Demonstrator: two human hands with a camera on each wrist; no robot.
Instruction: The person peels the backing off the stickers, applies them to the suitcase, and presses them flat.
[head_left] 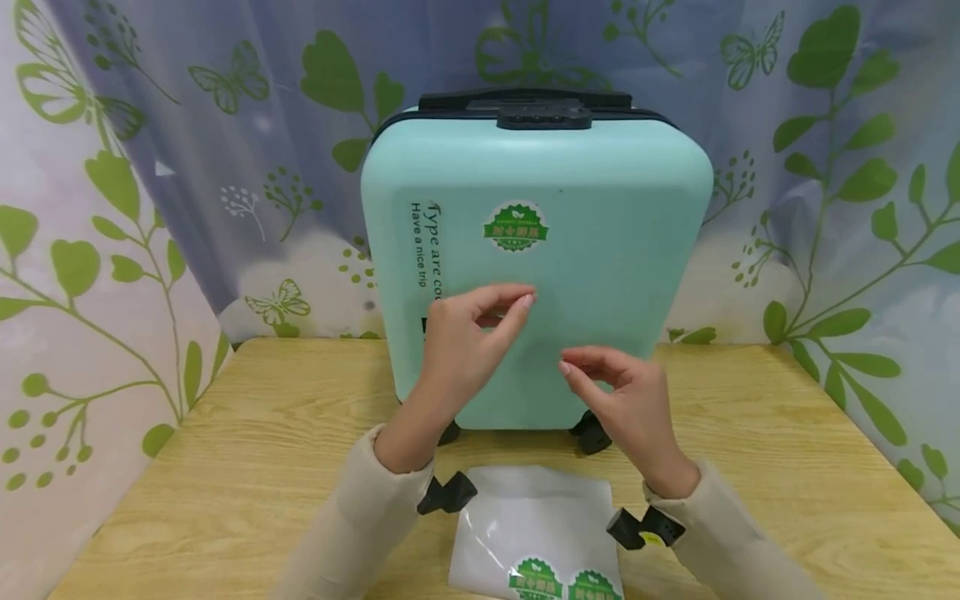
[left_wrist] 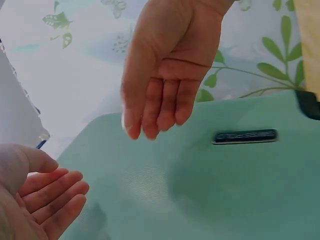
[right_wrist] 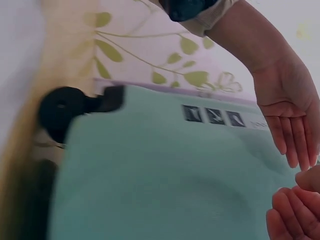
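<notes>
A mint-green suitcase (head_left: 607,242) stands upright on the table, bearing a round green-and-white sticker (head_left: 516,226) on its front. My left hand (head_left: 472,333) hovers before the suitcase just below that sticker, thumb and fingertips close together. Lower and to the right is my right hand (head_left: 626,396), its fingers gently bent and the thumb tip near the index tip. Nothing shows between the fingers of either hand. Both wrist views show the hands apart from each other, with fairly straight fingers on the left hand (left_wrist: 40,195) and right hand (left_wrist: 170,65).
A glossy white sheet (head_left: 532,517) with two more green stickers (head_left: 536,578) lies on the wooden table (head_left: 247,450) near its front. Black wheels (head_left: 591,433) show under the suitcase, and a black handle (head_left: 525,100) tops it. Leaf-patterned curtains (head_left: 262,167) hang behind.
</notes>
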